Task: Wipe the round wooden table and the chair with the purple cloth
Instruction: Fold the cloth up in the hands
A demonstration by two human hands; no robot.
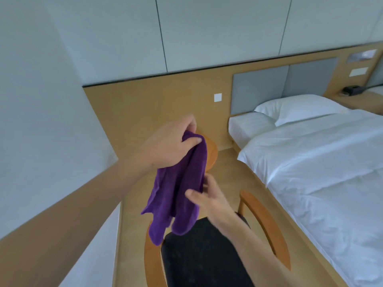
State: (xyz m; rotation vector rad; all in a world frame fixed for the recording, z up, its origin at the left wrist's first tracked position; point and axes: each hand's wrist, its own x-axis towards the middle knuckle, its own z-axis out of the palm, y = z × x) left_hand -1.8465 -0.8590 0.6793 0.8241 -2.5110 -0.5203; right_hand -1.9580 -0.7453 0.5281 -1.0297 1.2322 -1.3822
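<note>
Black-cushioned chair [203,255] sits directly below, its wooden arms curving up either side. Above it the left hand [170,141] pinches the top of the purple cloth [178,183], which hangs in loose folds, while the right hand [209,195] nips its lower edge. Best to fold it into a flat pad before wiping. Behind the cloth, the round tabletop [211,152] peeks out.

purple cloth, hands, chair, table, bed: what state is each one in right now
purple cloth: hanging in the air, bunched
left hand: gripping the cloth's top
right hand: pinching the cloth lower down
chair: seat bare, cloth not touching it
round wooden table: mostly hidden behind cloth
bed: made, white sheets
</note>
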